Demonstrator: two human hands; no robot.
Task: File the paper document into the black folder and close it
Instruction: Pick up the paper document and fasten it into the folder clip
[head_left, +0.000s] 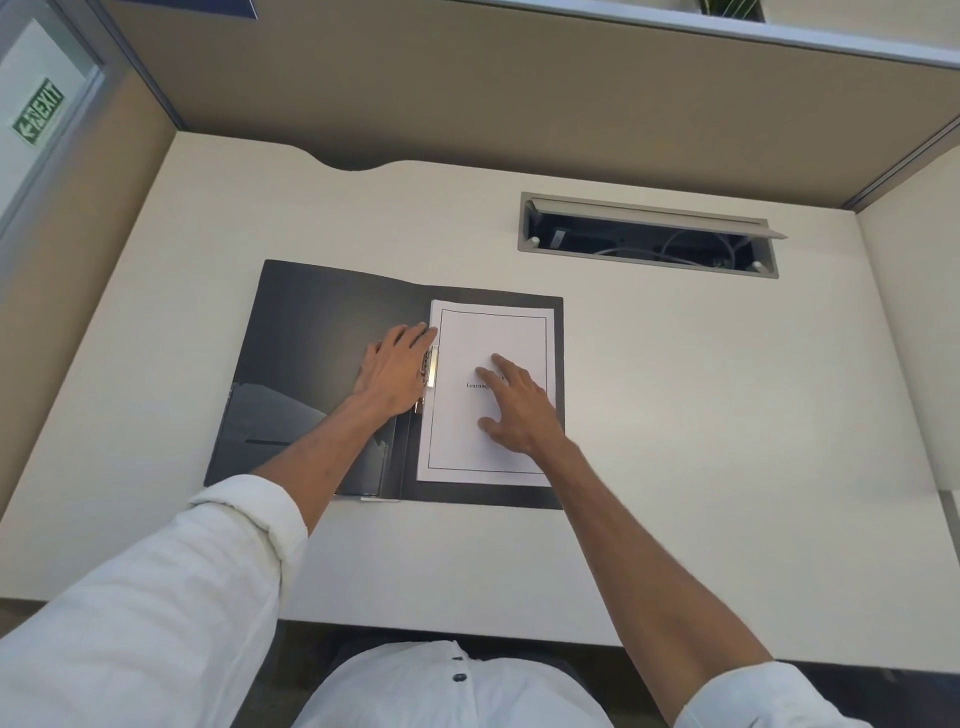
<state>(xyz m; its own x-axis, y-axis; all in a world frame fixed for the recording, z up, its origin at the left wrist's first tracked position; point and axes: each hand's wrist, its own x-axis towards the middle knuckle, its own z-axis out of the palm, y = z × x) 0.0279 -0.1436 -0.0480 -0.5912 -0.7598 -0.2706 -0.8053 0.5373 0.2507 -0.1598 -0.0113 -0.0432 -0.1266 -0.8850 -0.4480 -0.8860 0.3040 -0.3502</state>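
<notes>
The black folder (311, 332) lies open flat on the desk. A white paper document (493, 332) with a printed border rests on its right half, its left edge at the metal clip (431, 366) along the spine. My left hand (395, 371) lies flat on the folder next to the clip, fingers together and touching the paper's left edge. My right hand (514, 405) presses down on the middle of the paper with spread fingers, covering part of the printed title.
The cream desk (675, 415) has an open cable hatch (649, 239) with wires at the back right. Beige partition walls (467, 93) enclose the desk at the back and on both sides. A curved cutout (353, 163) sits in the back edge.
</notes>
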